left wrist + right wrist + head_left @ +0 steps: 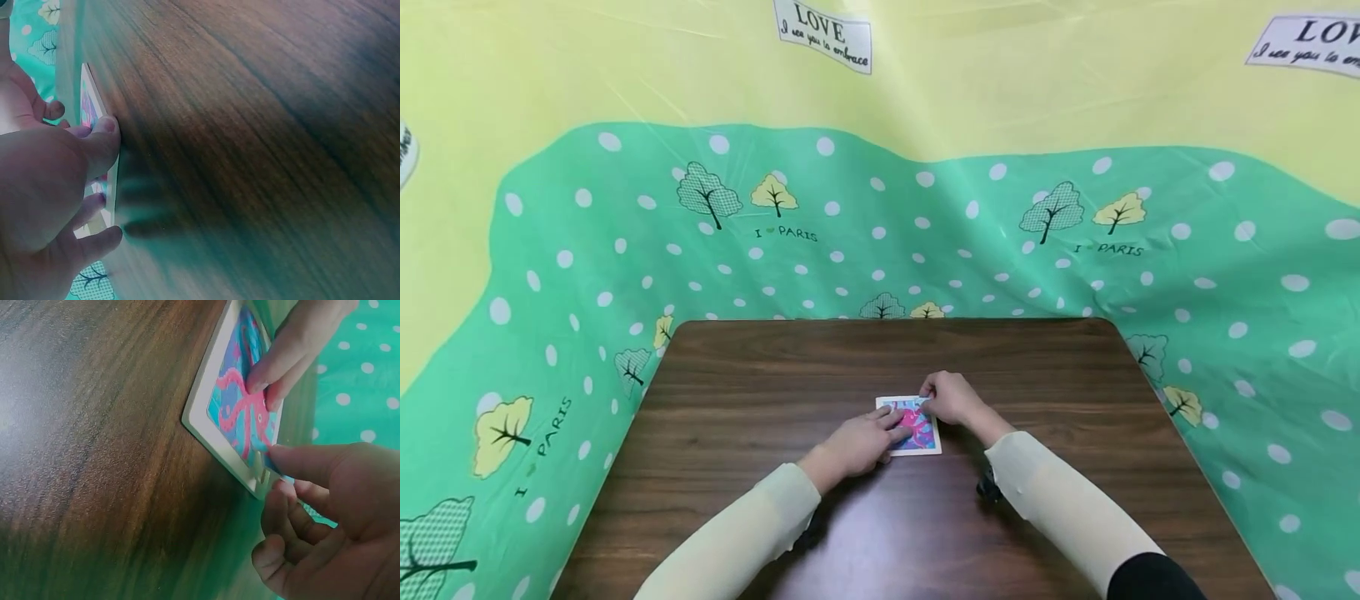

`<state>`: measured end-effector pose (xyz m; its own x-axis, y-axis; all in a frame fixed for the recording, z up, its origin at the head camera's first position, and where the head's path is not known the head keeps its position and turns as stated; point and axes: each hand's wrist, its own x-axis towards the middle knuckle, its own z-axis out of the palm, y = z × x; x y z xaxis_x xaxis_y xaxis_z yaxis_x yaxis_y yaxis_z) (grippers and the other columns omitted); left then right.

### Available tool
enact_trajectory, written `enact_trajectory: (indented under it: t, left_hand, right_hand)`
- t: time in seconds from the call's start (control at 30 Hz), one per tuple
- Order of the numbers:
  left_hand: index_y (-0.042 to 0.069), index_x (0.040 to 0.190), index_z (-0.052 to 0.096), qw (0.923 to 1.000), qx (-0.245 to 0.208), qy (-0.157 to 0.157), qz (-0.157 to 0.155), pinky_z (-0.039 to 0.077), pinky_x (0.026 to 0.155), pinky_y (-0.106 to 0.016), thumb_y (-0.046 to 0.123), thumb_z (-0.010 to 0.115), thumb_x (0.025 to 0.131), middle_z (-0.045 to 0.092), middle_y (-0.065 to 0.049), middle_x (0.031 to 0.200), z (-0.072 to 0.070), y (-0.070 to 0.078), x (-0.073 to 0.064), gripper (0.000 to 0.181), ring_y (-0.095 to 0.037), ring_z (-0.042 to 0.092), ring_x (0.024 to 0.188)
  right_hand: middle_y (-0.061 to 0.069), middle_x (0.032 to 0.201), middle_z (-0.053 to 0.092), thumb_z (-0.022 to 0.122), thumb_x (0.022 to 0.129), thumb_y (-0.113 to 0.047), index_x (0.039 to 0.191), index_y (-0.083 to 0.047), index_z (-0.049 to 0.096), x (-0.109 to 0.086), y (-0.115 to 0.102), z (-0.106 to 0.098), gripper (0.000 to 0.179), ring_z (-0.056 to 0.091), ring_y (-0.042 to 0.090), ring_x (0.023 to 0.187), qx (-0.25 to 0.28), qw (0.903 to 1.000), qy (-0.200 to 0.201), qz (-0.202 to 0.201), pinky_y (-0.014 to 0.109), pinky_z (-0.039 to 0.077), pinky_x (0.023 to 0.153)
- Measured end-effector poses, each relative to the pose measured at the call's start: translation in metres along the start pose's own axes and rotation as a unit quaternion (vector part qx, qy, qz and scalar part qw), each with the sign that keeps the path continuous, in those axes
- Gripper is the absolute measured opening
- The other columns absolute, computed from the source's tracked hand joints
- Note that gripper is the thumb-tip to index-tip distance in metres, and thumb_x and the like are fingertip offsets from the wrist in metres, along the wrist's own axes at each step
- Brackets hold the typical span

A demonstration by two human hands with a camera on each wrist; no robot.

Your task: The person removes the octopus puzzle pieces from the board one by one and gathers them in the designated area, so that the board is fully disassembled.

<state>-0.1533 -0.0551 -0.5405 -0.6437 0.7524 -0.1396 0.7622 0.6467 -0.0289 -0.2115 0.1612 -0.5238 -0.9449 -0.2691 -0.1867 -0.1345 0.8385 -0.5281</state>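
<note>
A small square jigsaw puzzle with a pink octopus on blue lies flat on the table in its pale frame. My left hand rests across its left part, fingers spread and pressing on the picture; in the left wrist view the thumb lies at the frame's near edge. At the far right corner, my right hand pinches a blue puzzle piece between thumb and forefinger. That piece is tilted up from the corner, where a bit of the pale tray bottom shows. The other right fingers are curled beside the frame.
The dark wood-grain table has rounded far corners. Behind and beside it hangs a green and yellow cloth printed with dots and trees. A small black object shows under the right wrist.
</note>
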Motion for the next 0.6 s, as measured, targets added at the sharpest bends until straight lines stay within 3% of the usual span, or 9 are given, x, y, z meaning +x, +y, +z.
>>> enact_trajectory:
  t: [0.33,0.6]
  left_hand:
    - [0.028,0.155,0.048,0.9981,-0.062,0.001,-0.006,0.046,0.113,-0.040,0.033,0.069,0.098,0.040,-0.005,0.164,0.005,-0.005,-0.006,0.061,-0.030,0.041,0.150]
    - [0.029,0.154,0.049,0.9986,-0.052,0.009,-0.001,0.042,0.116,-0.041,0.034,0.068,0.099,0.039,-0.006,0.164,0.005,-0.004,-0.005,0.059,-0.030,0.039,0.150]
  right_hand:
    - [-0.002,0.082,0.069,0.075,0.093,-0.011,0.101,-0.011,0.078,-0.005,0.011,-0.004,0.009,0.061,0.015,0.075,0.072,0.9973,-0.003,-0.008,0.031,0.051,0.069]
    - [0.001,0.083,0.071,0.071,0.096,-0.012,0.108,-0.011,0.077,-0.017,0.033,-0.024,0.013,0.068,0.021,0.078,0.117,0.9929,0.010,-0.017,0.031,0.053,0.068]
